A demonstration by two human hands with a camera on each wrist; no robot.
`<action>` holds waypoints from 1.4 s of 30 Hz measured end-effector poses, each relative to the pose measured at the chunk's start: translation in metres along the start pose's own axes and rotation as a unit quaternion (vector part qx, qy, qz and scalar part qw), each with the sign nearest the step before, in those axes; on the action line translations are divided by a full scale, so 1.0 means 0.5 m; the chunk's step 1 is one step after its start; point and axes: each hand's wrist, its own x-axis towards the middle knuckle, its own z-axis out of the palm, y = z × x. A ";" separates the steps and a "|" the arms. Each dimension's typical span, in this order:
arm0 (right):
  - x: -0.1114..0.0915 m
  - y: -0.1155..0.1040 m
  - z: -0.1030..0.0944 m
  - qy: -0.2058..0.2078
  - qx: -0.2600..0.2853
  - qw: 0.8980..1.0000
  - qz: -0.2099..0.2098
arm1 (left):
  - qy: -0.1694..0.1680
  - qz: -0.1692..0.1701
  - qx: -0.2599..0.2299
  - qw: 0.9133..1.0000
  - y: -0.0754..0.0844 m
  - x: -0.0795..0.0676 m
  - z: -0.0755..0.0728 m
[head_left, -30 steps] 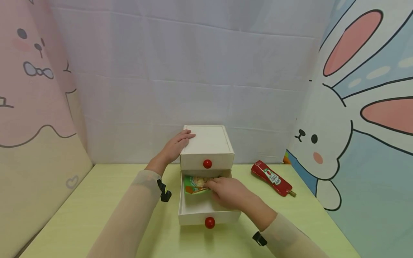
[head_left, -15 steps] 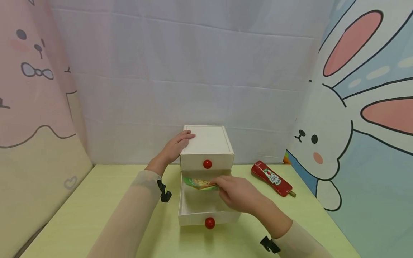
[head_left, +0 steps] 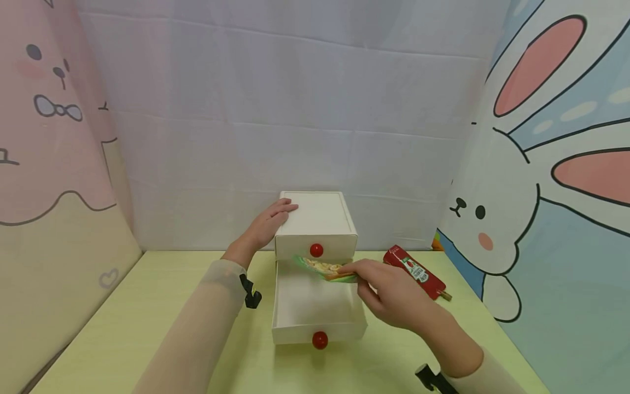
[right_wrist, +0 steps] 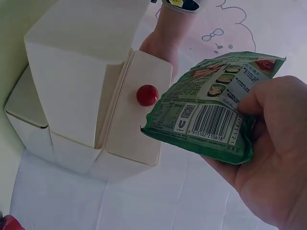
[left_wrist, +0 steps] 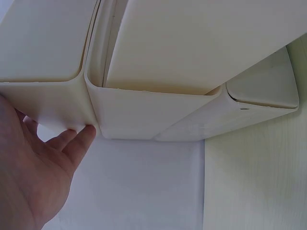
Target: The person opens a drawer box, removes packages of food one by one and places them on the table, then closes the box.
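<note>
My right hand (head_left: 394, 290) pinches one end of a green food packet (head_left: 322, 266) between thumb and fingers. The packet is tilted over a pulled-out drawer (head_left: 315, 306) of a small white cabinet (head_left: 317, 213). Its barcoded back (right_wrist: 211, 122) faces the right wrist camera. My left hand (head_left: 268, 221) rests on the cabinet's top left edge; in the left wrist view its fingers (left_wrist: 79, 146) lie along the side wall. Above the pulled-out drawer is a closed one with a red knob (head_left: 316, 250); another closed drawer (left_wrist: 264, 84) sits below it.
A red ketchup pouch (head_left: 414, 272) lies on the pale green table (head_left: 182, 306), right of the cabinet and behind my right hand. A white cloth (head_left: 295, 109) hangs behind. A rabbit-print panel (head_left: 566, 262) stands at the right, a pink printed one (head_left: 64, 164) at the left.
My right hand has lifted the food packet off the drawer floor and drawn it up and to the right. The left hand stays on the cabinet, and the drawer has not moved.
</note>
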 end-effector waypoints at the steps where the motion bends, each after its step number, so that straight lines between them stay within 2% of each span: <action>1: -0.003 0.003 -0.005 0.016 -0.001 1.000 -0.004 | -0.001 0.001 -0.001 1.000 -0.001 0.000 0.000; 5: -0.012 0.021 -0.023 0.079 -0.018 0.997 -0.011 | -0.002 0.000 -0.003 1.000 -0.002 0.000 0.000; 9: -0.019 0.048 -0.040 0.128 -0.015 0.992 0.012 | 0.000 -0.006 0.002 1.000 0.001 -0.002 0.001; 14: -0.031 0.093 -0.054 0.166 -0.010 0.984 0.056 | 0.001 -0.009 0.006 1.000 0.005 -0.003 0.001; 17: -0.042 0.123 -0.055 0.167 -0.006 0.981 0.094 | 0.000 -0.009 0.006 1.000 0.005 -0.002 0.001; 23: -0.063 0.181 -0.045 0.103 0.003 0.973 0.205 | 0.001 -0.012 0.002 1.000 0.006 -0.002 0.002; 28: -0.075 0.231 -0.015 0.034 -0.007 0.965 0.261 | 0.002 -0.011 0.001 1.000 0.005 -0.001 0.004; 34: -0.086 0.274 0.041 -0.031 -0.022 0.962 0.269 | 0.001 -0.014 0.000 1.000 0.004 0.000 0.004; 37: -0.092 0.287 0.066 -0.058 -0.024 0.962 0.266 | 0.001 -0.016 0.000 1.000 0.004 0.000 0.004; 42: -0.098 0.300 0.104 -0.099 -0.028 0.956 0.276 | -0.001 -0.019 -0.004 1.000 0.005 -0.001 0.004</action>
